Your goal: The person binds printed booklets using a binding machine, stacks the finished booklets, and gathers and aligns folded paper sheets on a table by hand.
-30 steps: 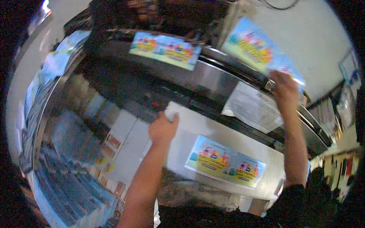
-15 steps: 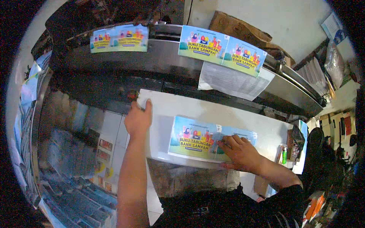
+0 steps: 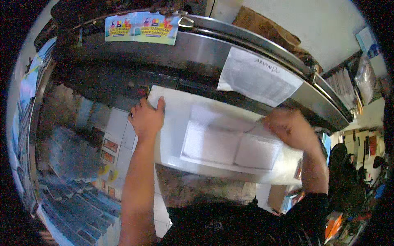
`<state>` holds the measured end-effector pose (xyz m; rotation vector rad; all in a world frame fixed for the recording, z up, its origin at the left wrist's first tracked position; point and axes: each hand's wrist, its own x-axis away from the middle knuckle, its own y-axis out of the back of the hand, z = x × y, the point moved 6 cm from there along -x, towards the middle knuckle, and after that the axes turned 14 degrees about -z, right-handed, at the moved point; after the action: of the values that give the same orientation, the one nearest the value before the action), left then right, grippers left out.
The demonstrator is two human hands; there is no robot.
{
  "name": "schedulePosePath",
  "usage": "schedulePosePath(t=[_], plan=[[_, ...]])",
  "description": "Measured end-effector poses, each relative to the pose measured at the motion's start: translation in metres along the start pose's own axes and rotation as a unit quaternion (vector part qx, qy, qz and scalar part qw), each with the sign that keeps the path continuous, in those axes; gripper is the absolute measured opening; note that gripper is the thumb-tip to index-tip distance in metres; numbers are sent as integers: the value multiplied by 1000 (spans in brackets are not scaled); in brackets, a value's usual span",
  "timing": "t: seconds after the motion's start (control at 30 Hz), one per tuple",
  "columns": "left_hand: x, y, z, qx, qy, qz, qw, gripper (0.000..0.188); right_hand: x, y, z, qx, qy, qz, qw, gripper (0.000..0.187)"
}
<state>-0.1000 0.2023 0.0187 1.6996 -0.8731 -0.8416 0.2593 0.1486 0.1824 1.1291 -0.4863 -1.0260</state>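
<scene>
Pale, white-looking booklet pages (image 3: 207, 143) lie on a white board (image 3: 170, 135) in front of me, with a dark line down their middle. A blurred pale sheet seems to cover the area just above them. My left hand (image 3: 147, 119) rests at the board's upper left corner, fingers spread and thumb up, holding nothing. Over the upper right of the pages, my right hand (image 3: 289, 128) is smeared by motion. Its fingers look curled near the pale sheet, but whether they grip it cannot be made out.
A metal rail (image 3: 201, 47) spans the far side, with a colourful printed cover sheet (image 3: 156, 29) at its left and a grey printed paper (image 3: 260, 78) hanging from it. Stacked blue printed sheets (image 3: 78, 205) lie at lower left. Brown cardboard (image 3: 266, 28) leans against the wall.
My right hand has moved up and right from the booklet. The colourful cover on the board has given way to pale pages. The cover sheet on the rail's middle is gone.
</scene>
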Motion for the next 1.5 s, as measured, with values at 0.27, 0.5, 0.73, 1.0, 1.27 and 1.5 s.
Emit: schedulePosePath(t=[0.27,0.5,0.73,1.0,1.27,1.5], plan=[[4,6,2,-14,-25,-89,996,73,-97,118,6,355,175,-423,815,37],[4,10,-10,8,-31,-89,996,73,-84,-3,-66,275,86,-204,936,31],[3,0,3,16,-32,-105,994,70,39,-89,16,128,-14,166,978,72],[3,5,-4,22,-35,-100,994,66,63,-104,30,98,-7,164,982,82],[1,2,-7,44,-49,-131,989,64,48,-58,23,-24,-4,120,992,32],[3,2,-1,30,-46,-133,990,65,-45,93,-13,353,114,-341,864,24]])
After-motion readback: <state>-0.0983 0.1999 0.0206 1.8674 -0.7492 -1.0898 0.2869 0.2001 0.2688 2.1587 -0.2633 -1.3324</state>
